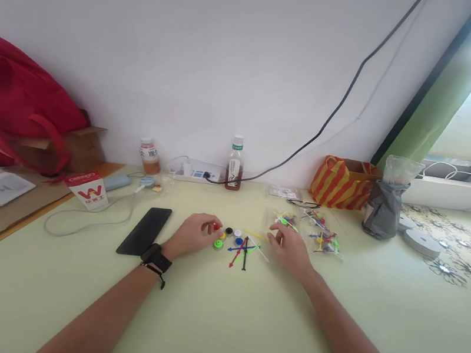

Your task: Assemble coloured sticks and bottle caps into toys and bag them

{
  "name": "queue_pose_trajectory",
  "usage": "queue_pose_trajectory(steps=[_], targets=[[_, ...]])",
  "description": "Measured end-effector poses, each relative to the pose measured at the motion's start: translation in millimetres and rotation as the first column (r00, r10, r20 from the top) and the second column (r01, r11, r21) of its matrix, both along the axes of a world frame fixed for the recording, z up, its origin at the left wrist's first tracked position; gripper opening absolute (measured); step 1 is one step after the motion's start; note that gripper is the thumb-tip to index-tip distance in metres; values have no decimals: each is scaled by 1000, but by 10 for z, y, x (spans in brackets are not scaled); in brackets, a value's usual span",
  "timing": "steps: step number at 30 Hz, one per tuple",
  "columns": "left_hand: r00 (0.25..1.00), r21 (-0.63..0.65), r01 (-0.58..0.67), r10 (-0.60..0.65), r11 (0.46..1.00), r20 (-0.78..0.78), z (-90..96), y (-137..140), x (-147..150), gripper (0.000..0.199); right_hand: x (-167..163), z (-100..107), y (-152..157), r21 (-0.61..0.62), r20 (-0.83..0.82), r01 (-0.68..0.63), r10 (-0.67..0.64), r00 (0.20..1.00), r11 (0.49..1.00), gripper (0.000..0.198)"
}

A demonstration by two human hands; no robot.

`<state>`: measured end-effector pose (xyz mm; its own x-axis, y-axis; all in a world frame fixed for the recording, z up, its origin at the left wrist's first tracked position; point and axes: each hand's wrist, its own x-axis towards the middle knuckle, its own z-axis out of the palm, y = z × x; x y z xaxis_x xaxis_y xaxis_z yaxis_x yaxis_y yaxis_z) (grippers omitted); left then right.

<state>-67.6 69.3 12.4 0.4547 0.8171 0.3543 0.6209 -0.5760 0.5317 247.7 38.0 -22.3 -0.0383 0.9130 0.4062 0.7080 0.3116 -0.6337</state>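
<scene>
My left hand (pixel 194 234) rests by a cluster of small round plastic pieces, its fingers curved but apart. A red round piece (pixel 216 227) and a yellow round piece (pixel 222 236) lie at its fingertips, partly hidden. Close by are green (pixel 218 244), black (pixel 229 231), white (pixel 238 233) and blue (pixel 239 241) ones. Thin plastic arrows, among them a red arrow (pixel 237 254) and a black arrow (pixel 245 255), lie crossed between my hands. My right hand (pixel 289 249) hovers or rests beside a yellow arrow (pixel 253 234), thumb and forefinger apart, holding nothing visible.
Clear bags of coloured parts (pixel 324 241) lie beyond my right hand. A black phone (pixel 145 231) is left of my left hand. Behind stand a drink bottle (pixel 234 167), a power strip (pixel 200 171) and a striped bag (pixel 341 184). A red-and-white box (pixel 88 190) is at left.
</scene>
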Motion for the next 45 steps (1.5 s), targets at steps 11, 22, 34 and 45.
queue_pose_trajectory(steps=[11, 22, 34, 45], targets=[[982, -106, 185, -180, 977, 49, -6, -238, 252, 24, -334, 84, -246, -59, 79, -451, 454, 887, 891, 30], [962, -50, 274, -275, 960, -3, 0, -322, 346, 9, -254, 122, -239, 10, 86, -421, 419, 904, 907, 16], [972, -30, 234, -234, 972, 5, -6, -258, 295, 14, -131, 13, -78, 149, 29, -185, 183, 983, 971, 6], [977, -30, 215, -215, 976, -2, -9, -226, 263, 15, -267, -11, -136, 4, 58, -324, 323, 945, 946, 15]])
